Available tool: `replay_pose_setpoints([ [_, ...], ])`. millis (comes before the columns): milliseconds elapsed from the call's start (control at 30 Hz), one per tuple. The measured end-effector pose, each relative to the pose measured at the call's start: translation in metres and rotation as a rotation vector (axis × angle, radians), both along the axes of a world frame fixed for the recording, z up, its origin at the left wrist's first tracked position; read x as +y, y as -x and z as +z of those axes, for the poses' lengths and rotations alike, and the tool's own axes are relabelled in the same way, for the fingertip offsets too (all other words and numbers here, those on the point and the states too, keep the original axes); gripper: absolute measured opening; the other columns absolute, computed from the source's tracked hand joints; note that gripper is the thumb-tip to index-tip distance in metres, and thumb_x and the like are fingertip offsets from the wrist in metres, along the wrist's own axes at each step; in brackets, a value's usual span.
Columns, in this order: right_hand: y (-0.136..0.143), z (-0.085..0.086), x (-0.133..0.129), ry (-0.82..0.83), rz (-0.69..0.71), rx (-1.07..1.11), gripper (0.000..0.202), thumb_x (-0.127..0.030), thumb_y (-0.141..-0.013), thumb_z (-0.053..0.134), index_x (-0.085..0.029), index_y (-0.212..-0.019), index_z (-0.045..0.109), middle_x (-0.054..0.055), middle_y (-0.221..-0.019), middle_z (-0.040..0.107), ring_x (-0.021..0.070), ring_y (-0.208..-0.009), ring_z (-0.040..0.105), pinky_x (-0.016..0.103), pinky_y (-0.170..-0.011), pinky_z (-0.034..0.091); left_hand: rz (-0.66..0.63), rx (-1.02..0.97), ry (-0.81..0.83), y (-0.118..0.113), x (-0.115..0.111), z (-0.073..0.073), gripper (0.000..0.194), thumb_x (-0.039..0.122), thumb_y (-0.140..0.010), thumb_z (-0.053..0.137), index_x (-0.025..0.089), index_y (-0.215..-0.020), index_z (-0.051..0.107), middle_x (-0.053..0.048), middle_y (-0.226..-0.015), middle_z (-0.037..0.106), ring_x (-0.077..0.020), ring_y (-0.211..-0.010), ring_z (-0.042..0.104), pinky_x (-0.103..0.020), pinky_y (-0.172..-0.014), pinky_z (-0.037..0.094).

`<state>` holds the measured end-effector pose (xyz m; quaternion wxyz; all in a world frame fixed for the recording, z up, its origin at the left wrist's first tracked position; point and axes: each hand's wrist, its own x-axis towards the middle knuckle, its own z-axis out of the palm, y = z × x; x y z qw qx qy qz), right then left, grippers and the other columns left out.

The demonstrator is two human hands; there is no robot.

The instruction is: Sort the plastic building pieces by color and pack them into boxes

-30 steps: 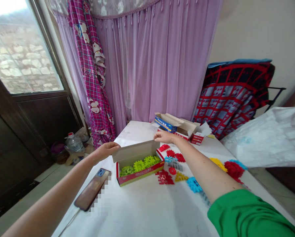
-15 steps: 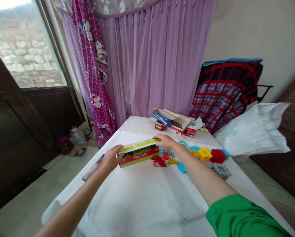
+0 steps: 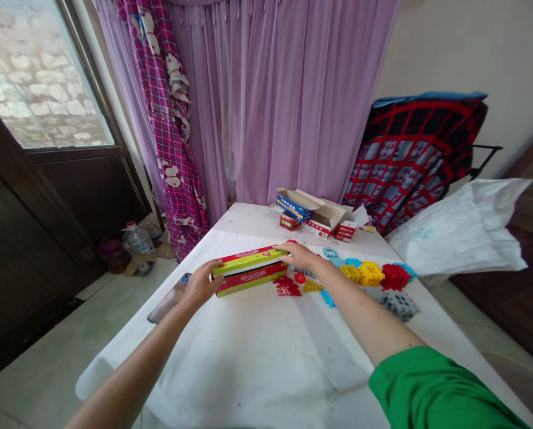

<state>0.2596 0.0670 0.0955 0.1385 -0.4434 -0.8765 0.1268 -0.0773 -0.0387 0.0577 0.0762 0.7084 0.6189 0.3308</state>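
Note:
A long red and yellow-green cardboard box (image 3: 252,277) rests on the white-covered table, its lid (image 3: 248,260) folded down over the top. A narrow dark gap shows under the lid's front edge, and the contents are hidden. My left hand (image 3: 203,279) grips the box's left end, thumb at the front and fingers on the lid. At the right end, my right hand (image 3: 296,255) holds the lid's corner with its fingers bent over it. Right of the box lie red interlocking plastic pieces (image 3: 287,286) and a yellow cluster (image 3: 312,286).
Blue (image 3: 295,204) and red (image 3: 320,227) opened cartons stand at the table's back. More plastic clusters, including a yellow one (image 3: 371,273), lie under and beyond my right forearm. A phone (image 3: 170,298) lies by the left edge; a white plastic bag (image 3: 465,232) hangs at the right.
The lid has come down toward me, and the green pieces seen inside the box are now covered. Both hands stay at the box's ends. The view has tilted slightly.

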Motion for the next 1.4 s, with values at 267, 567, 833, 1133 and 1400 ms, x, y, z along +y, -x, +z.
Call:
replay_pose_setpoints([
  [267, 0.004, -0.001, -0.016, -0.091, -0.056, 0.0, 0.043, -0.027, -0.088, 0.06, -0.028, -0.131, 0.063, 0.005, -0.132, 0.065, 0.0217, -0.119, 0.06, 0.033, -0.102, 0.045, 0.051, -0.072, 0.059, 0.0, -0.002, 0.002, 0.039, 0.032, -0.079, 0.056, 0.028, -0.117, 0.067, -0.002, -0.132, 0.064, -0.0218, -0.108, 0.065, -0.035, -0.095, 0.052],
  [567, 0.014, 0.015, -0.027, -0.053, -0.286, -0.122, 0.038, -0.035, -0.09, 0.057, -0.025, -0.126, 0.065, 0.008, -0.115, 0.072, 0.024, -0.105, 0.065, 0.029, -0.088, 0.047, 0.153, -0.22, 0.093, -0.007, -0.002, 0.003, 0.043, 0.038, -0.077, 0.061, 0.029, -0.119, 0.067, -0.003, -0.134, 0.062, -0.0241, -0.106, 0.065, -0.036, -0.091, 0.052],
  [833, 0.03, 0.045, -0.009, 0.064, -0.39, -0.052, 0.038, -0.038, -0.086, 0.061, -0.023, -0.119, 0.07, 0.009, -0.119, 0.071, 0.0263, -0.11, 0.064, 0.03, -0.088, 0.048, 0.165, -0.426, 0.266, 0.0, 0.017, 0.033, 0.059, 0.049, -0.073, 0.067, 0.02, -0.125, 0.062, -0.004, -0.089, 0.074, -0.0205, -0.078, 0.069, -0.03, -0.07, 0.055],
  [1133, 0.034, 0.07, 0.026, 0.219, -0.371, -0.006, 0.027, -0.045, -0.081, 0.067, -0.019, -0.08, 0.077, 0.004, -0.07, 0.072, 0.0184, -0.07, 0.067, 0.026, -0.067, 0.051, 0.125, -0.581, 0.515, 0.012, 0.043, 0.078, 0.058, 0.047, -0.068, 0.075, 0.018, -0.117, 0.064, -0.008, -0.094, 0.075, -0.0192, -0.08, 0.072, -0.029, -0.069, 0.057],
  [1400, 0.031, 0.058, 0.037, 0.252, -0.386, 0.159, 0.037, -0.048, -0.088, 0.058, -0.016, -0.074, 0.07, 0.007, -0.066, 0.069, 0.0193, -0.066, 0.067, 0.028, -0.062, 0.053, 0.132, -0.501, 0.569, 0.036, 0.053, 0.086, 0.056, 0.052, -0.067, 0.073, 0.02, -0.112, 0.067, -0.01, -0.096, 0.075, -0.0176, -0.062, 0.07, -0.027, -0.054, 0.055],
])
